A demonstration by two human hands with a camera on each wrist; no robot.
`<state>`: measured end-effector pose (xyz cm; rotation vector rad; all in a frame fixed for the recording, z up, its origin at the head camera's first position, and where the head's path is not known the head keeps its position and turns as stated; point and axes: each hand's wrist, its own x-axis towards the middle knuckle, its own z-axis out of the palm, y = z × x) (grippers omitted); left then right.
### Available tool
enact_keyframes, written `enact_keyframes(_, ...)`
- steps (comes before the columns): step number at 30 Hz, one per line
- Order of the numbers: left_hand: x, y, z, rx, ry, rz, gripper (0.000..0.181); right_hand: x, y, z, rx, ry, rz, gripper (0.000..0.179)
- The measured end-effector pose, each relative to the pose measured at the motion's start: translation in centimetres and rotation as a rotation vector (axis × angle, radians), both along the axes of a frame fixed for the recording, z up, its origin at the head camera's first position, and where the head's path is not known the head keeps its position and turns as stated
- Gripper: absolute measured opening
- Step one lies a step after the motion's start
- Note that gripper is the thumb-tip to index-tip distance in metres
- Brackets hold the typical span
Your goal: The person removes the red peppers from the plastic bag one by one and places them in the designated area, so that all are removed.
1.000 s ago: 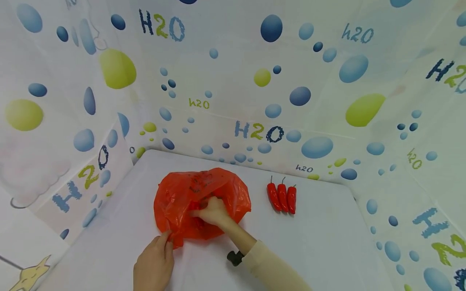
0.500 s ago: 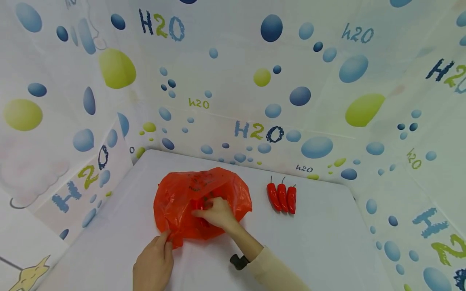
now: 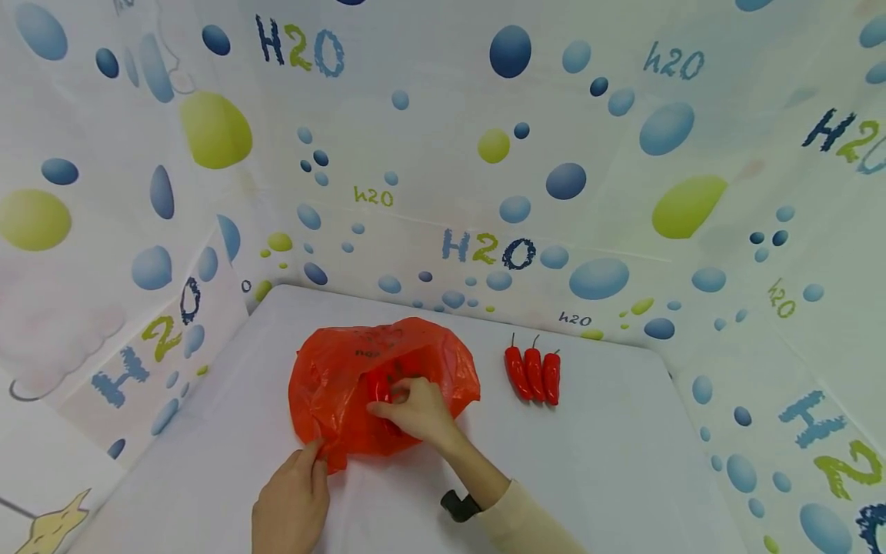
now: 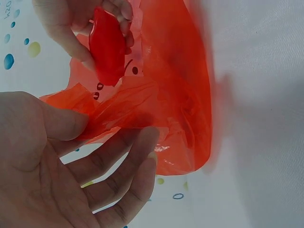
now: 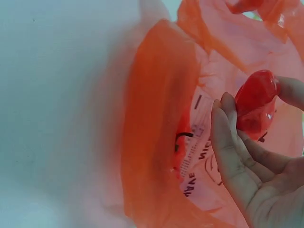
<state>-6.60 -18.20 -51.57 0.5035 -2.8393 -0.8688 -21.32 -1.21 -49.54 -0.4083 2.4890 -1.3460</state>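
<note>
An orange-red plastic bag [image 3: 321, 385] lies on the white table with its mouth spread towards the right. My left hand [image 3: 292, 500] pinches the bag's near left edge between thumb and fingers. Inside the mouth, my right hand [image 3: 418, 408] holds a shiny red pepper [image 5: 256, 102] between thumb and fingertips. The same pepper also shows upright in the left wrist view. Deeper in the bag, another red piece with a dark curved stem [image 5: 183, 137] shows in part; the bag's folds hide the rest.
Three red chili peppers [image 3: 533, 375] lie side by side on the table [image 3: 609, 446], right of the bag. Behind and beside the table hang white sheets [image 3: 415, 138] printed with blue and green drops. A dark wrist camera [image 3: 459, 506] sits below my right wrist.
My right hand has shifted slightly to the right within the bag's mouth, and more of the red pepper shows in its fingers. My left hand keeps its hold on the bag.
</note>
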Motion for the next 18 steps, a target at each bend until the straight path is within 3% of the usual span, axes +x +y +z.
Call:
enact_keyframes(10,0.1,0.0,-0.1,0.010,0.050,0.003,0.037,0.7,1.2,1.0,-0.001,0.051,-0.012,0.054)
enact_keyframes(18,-0.2,0.2,0.1,0.007,0.002,0.001,0.039,1.3,2.3,1.9,-0.028,0.054,-0.006,0.050)
